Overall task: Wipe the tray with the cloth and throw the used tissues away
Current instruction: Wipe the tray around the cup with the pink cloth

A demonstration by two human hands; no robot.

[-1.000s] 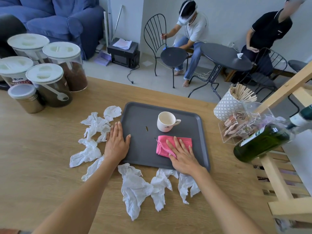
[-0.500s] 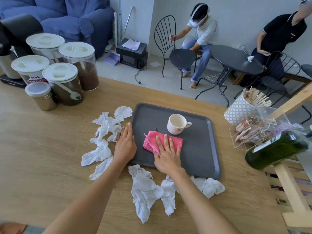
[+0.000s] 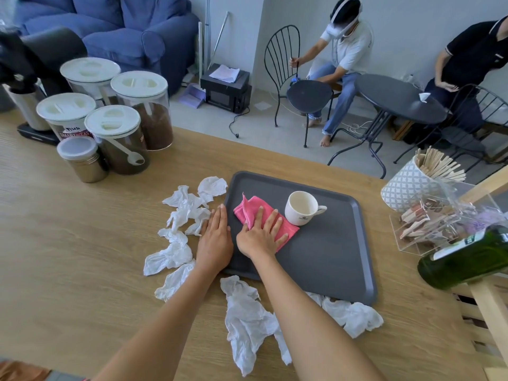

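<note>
**Now wiping: cloth on the near-left quarter of the tray**

Right hand [image 3: 259, 235] lies flat on the pink cloth [image 3: 286, 229], fingers [image 3: 276, 220] spread and extended, pressing rather than gripping; nothing is pinched. Left hand [image 3: 215, 243] rests palm-down across the tray's left rim, its fingers straight and together, closed on nothing, steadying the tray [image 3: 338, 254] on the worktop [image 3: 82, 243]. The cloth sits on the left part of the tray, just beside a white cup [image 3: 302, 209] that stands upright near the tray's middle. Crumpled tissues [image 3: 247, 320] lie on the worktop along the tray's left and near edges; one clump at the near edge appears tucked under the rim.

Judged from this layout, a good wipe calls for even palm pressure, overlapping strokes from the far edge to the near edge, and the left hand holding the tray against sliding. The cup blocks the middle and would likely need lifting or shifting so the area beneath it gets wiped. The right half looks uncovered so far. Tissues remain to be gathered.

Writing: a jar [image 3: 66, 119] at far left carries a label reading roughly "SMART", the rest unclear. The cup bears a small dark mark, too small to read. The green bottle [image 3: 467, 259] at right has a label, illegible.
</note>
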